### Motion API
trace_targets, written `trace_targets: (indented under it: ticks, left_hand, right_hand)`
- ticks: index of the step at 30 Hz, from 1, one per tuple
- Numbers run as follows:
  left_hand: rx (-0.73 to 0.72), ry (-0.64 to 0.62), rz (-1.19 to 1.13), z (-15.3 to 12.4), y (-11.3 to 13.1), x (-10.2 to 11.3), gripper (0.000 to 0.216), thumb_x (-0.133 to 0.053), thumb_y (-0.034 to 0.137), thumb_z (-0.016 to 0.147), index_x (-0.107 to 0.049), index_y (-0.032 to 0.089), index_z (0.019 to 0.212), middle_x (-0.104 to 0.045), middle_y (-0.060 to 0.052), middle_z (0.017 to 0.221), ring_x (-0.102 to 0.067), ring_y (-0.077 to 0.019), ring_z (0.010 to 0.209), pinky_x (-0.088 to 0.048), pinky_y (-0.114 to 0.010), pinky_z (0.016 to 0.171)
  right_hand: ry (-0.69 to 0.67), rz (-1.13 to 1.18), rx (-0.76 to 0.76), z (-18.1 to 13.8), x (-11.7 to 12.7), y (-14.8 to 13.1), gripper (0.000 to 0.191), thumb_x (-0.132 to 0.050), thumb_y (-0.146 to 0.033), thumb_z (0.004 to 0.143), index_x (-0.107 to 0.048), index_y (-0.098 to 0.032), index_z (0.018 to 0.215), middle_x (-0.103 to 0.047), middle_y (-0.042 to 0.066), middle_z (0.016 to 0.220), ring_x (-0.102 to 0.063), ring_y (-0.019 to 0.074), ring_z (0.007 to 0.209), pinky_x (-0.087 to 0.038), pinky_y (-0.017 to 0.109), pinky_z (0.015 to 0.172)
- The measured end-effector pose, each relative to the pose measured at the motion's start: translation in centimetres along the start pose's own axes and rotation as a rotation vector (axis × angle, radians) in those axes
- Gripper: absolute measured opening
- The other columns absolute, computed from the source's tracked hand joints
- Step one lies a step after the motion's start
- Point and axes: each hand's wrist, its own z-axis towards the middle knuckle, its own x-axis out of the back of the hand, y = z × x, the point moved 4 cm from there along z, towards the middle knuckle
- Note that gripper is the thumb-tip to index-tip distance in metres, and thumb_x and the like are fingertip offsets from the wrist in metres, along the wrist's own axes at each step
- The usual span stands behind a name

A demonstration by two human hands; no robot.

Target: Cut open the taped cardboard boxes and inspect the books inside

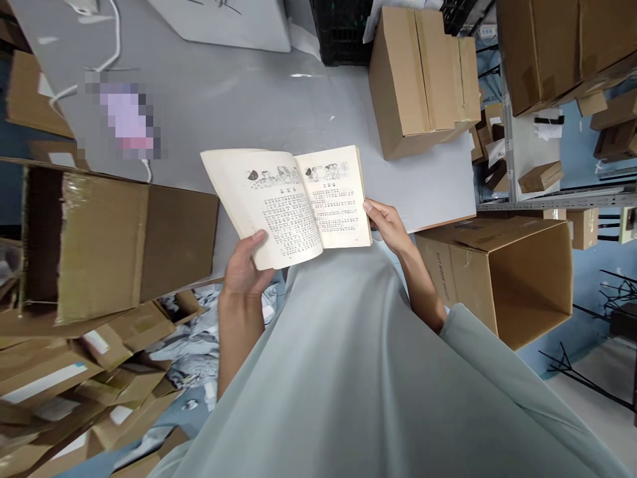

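Observation:
An open paperback book (293,212) is held up in front of my body, over the near edge of the grey table (239,99). Both pages carry printed text with small drawings along the top. My left hand (247,262) grips the lower left corner, thumb on the page and fingers hidden behind it. On the right edge, my right hand (388,222) pinches the pages between thumb and fingers. The left page bends over near the spine.
Cardboard boxes (413,79) and a black crate (343,33) stand at the table's back right. Open cartons flank me, one on the left (104,245) and one on the right (497,272). A blurred device (127,116) with a white cable lies back left. Flattened boxes and wrapping litter the floor.

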Motion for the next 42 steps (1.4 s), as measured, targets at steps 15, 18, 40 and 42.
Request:
trace_targets:
  ticks: [15, 18, 40, 42]
  left_hand:
    - [0.022, -0.053, -0.02, 0.3, -0.3, 0.4, 0.079, -0.1, 0.045, 0.065, -0.077, 0.021, 0.136, -0.084, -0.015, 0.13, -0.059, -0.0455, 0.155, -0.057, -0.056, 0.125]
    - [0.019, -0.069, -0.034, 0.4, -0.4, 0.6, 0.078, -0.099, 0.045, 0.067, -0.076, 0.023, 0.139, -0.083, -0.015, 0.133, -0.062, -0.0456, 0.152, -0.058, -0.056, 0.124]
    - [0.057, -0.078, -0.1, -0.2, -0.2, 0.4, 0.08, -0.103, 0.041, 0.063, -0.078, 0.017, 0.135, -0.083, -0.016, 0.136, -0.059, -0.0448, 0.154, -0.049, -0.06, 0.132]
    - [0.057, -0.067, -0.094, -0.2, -0.2, 0.4, 0.079, -0.103, 0.04, 0.062, -0.078, 0.017, 0.133, -0.083, -0.016, 0.136, -0.058, -0.0446, 0.156, -0.049, -0.059, 0.133]
  right_hand:
    - [-0.006, 0.048, 0.051, -0.1, -0.2, -0.5, 0.062, -0.067, -0.082, 0.098, -0.082, -0.022, 0.103, -0.065, 0.003, 0.087, -0.057, 0.019, 0.087, -0.051, 0.034, 0.081]
    - [-0.015, 0.049, 0.054, 0.0, -0.4, -0.6, 0.063, -0.067, -0.083, 0.098, -0.082, -0.022, 0.1, -0.063, 0.002, 0.085, -0.056, 0.0187, 0.085, -0.05, 0.034, 0.08]
    - [-0.047, -0.003, 0.064, 0.0, -0.9, -0.5, 0.061, -0.064, -0.081, 0.101, -0.084, -0.025, 0.111, -0.068, 0.004, 0.091, -0.059, 0.0201, 0.089, -0.053, 0.036, 0.082]
    - [-0.048, -0.005, 0.065, 0.0, -1.0, -0.6, 0.06, -0.065, -0.081, 0.101, -0.083, -0.024, 0.108, -0.066, 0.003, 0.089, -0.058, 0.0199, 0.088, -0.053, 0.035, 0.083]
